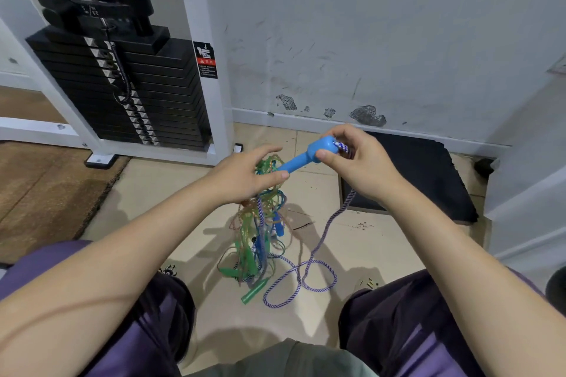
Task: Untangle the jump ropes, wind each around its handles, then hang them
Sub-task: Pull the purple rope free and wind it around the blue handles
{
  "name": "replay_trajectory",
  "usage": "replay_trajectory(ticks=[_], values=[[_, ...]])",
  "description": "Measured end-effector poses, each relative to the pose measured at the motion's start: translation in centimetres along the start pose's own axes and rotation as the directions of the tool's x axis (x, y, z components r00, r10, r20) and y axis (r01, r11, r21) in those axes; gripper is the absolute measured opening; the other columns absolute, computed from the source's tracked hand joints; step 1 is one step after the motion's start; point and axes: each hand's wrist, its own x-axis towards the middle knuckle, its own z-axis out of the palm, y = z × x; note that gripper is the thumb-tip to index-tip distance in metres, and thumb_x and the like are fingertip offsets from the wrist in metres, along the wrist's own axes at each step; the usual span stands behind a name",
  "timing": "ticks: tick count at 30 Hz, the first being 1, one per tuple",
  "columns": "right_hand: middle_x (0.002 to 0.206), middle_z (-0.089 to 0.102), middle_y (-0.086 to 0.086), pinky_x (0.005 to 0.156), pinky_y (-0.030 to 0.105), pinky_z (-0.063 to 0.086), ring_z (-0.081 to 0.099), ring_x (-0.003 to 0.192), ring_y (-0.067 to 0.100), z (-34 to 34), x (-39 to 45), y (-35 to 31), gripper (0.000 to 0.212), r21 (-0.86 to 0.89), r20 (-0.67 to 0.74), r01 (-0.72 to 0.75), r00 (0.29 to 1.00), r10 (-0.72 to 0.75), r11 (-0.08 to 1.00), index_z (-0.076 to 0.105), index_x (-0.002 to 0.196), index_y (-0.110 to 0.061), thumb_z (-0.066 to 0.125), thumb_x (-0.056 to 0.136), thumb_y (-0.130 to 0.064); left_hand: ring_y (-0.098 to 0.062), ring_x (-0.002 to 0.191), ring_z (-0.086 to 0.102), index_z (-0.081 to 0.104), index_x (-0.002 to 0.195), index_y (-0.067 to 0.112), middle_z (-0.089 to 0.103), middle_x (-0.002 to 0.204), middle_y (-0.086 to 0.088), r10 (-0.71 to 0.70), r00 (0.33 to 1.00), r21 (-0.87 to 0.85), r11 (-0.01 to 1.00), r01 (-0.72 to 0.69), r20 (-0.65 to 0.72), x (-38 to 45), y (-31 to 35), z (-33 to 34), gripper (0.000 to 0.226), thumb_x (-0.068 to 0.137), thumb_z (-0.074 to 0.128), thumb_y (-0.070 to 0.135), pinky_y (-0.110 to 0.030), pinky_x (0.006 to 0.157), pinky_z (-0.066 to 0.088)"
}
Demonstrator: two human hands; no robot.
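Note:
A tangle of jump ropes hangs from my left hand, which grips its top; green, orange and blue cords mix in it. My right hand pinches the wide end of a blue handle, whose narrow end points into the tangle. A purple-and-white braided rope leaves that handle, drops under my right wrist and loops on the floor. A second blue handle dangles inside the tangle. Green handles rest on the floor at its foot.
A black weight stack in a white frame stands at the left. A dark mat lies against the scuffed wall at the right. My knees in purple trousers flank the tiled floor.

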Motion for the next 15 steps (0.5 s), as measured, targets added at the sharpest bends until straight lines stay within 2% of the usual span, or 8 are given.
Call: replay_trajectory(ticks=[2,4,6,8,10,11,12,15], values=[[0.074,0.054,-0.002,0.057,0.018,0.038,0.041,0.058,0.005,-0.2,0.2,0.0,0.016,0.030,-0.080,-0.022,0.997,0.025,0.999,0.062,0.095,-0.024,0.073,0.083,-0.027,-0.029,0.110,0.058,0.045,0.140,0.037,0.056,0.129,-0.004,-0.047,0.999,0.337,0.940,0.053,-0.024,0.4,-0.2,0.2,0.057,0.092,0.045,0.067,-0.038,0.087,0.048],[0.069,0.050,-0.004,0.052,0.012,0.034,0.038,0.053,0.001,-0.4,0.2,0.1,0.014,0.050,-0.128,-0.026,0.991,0.033,0.998,0.063,0.093,-0.020,0.072,0.085,-0.028,-0.030,0.108,0.058,0.058,0.126,0.028,0.058,0.116,-0.007,-0.054,0.988,0.357,0.928,0.103,-0.143,0.6,-0.2,-0.1,0.052,0.094,0.041,0.065,-0.038,0.083,0.046],[0.065,0.047,-0.009,0.051,0.011,0.032,0.038,0.052,0.000,-0.5,0.1,0.1,0.015,0.051,-0.122,-0.018,0.992,0.024,0.999,0.066,0.093,-0.017,0.070,0.087,-0.030,-0.026,0.090,0.061,0.067,0.103,0.022,0.062,0.099,-0.005,0.002,0.960,0.212,0.975,0.061,-0.281,1.0,-0.1,-0.4,0.045,0.095,0.045,0.060,-0.035,0.074,0.046],[0.061,0.048,-0.015,0.052,0.011,0.032,0.038,0.052,0.000,-0.4,0.0,-0.2,0.013,0.118,-0.041,-0.007,0.999,0.012,0.993,0.068,0.093,-0.016,0.072,0.087,-0.026,-0.020,0.061,0.059,0.068,0.086,0.016,0.067,0.080,-0.004,-0.094,0.949,-0.157,0.986,0.047,-0.302,1.4,0.3,-0.6,0.046,0.095,0.049,0.058,-0.031,0.057,0.047],[0.062,0.054,-0.016,0.055,0.012,0.034,0.041,0.054,0.000,-0.4,-0.3,-0.4,0.010,0.217,0.121,-0.019,0.993,-0.007,0.976,0.070,0.094,-0.014,0.073,0.086,-0.020,-0.019,0.045,0.049,0.070,0.086,0.012,0.066,0.067,-0.005,-0.276,0.957,-0.631,0.759,0.162,-0.087,1.4,1.0,-0.9,0.049,0.094,0.053,0.057,-0.026,0.042,0.042],[0.065,0.056,-0.014,0.055,0.015,0.036,0.043,0.056,0.003,-0.3,-0.5,-0.5,0.009,0.246,0.212,-0.036,0.977,-0.018,0.969,0.070,0.094,-0.015,0.072,0.086,-0.019,-0.018,0.043,0.045,0.070,0.088,0.010,0.065,0.064,-0.005,-0.309,0.951,-0.737,0.638,0.222,0.018,1.3,1.2,-1.0,0.050,0.093,0.055,0.058,-0.024,0.040,0.041],[0.069,0.058,-0.008,0.057,0.018,0.037,0.045,0.059,0.007,-0.2,-0.7,-0.7,0.008,0.257,0.297,-0.058,0.955,-0.021,0.965,0.071,0.093,-0.016,0.072,0.086,-0.021,-0.016,0.041,0.044,0.070,0.091,0.008,0.064,0.062,-0.005,-0.312,0.947,-0.771,0.585,0.252,0.074,1.3,1.2,-1.1,0.051,0.093,0.056,0.058,-0.023,0.039,0.041],[0.080,0.065,0.007,0.066,0.024,0.044,0.052,0.068,0.011,0.2,-1.0,-1.0,0.017,0.278,0.462,-0.108,0.886,-0.035,0.955,0.071,0.092,-0.016,0.071,0.082,-0.031,-0.011,0.039,0.046,0.071,0.092,0.008,0.064,0.063,-0.003,-0.287,0.954,-0.784,0.571,0.245,0.089,1.5,1.7,-0.8,0.053,0.091,0.058,0.059,-0.023,0.039,0.041]])
